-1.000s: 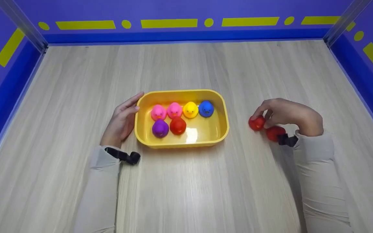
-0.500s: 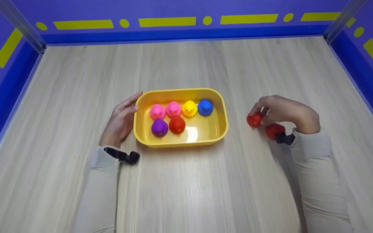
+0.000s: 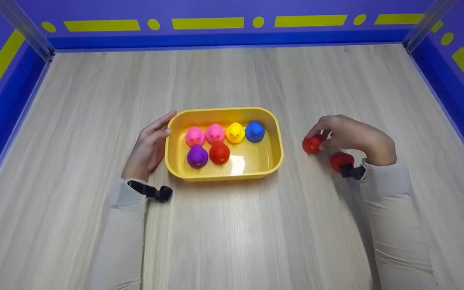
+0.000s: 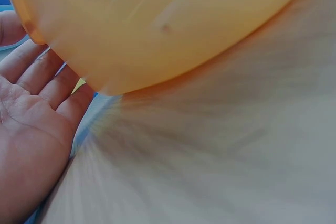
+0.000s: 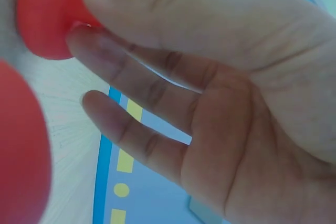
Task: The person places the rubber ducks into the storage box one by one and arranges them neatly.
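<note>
My left hand (image 3: 145,147) rests along the left end of a yellow plastic tub (image 3: 224,177), its thumb by the rim; in the left wrist view, fairly straight fingers (image 4: 42,77) touch the outer wall. To the right of the tub, my right hand (image 3: 353,135) pinches a red rubber duck (image 3: 311,144) between thumb and fingers. Whether that duck is clear of the table cannot be told. A second red rubber duck (image 3: 340,161) lies beneath the right wrist, partly hidden by the black wrist camera.
Inside the tub stand two pink ducks (image 3: 195,137), a yellow duck (image 3: 235,133), a blue duck (image 3: 255,131), a purple duck (image 3: 197,156) and a red duck (image 3: 219,153). Purple-blue walls (image 3: 232,38) with yellow marks enclose the wooden tabletop (image 3: 224,225) at the back and sides.
My right hand has shifted slightly left and away from me with the pinched duck, widening its gap from the other red duck. The left hand stays at the tub; the head view drifts a little.
</note>
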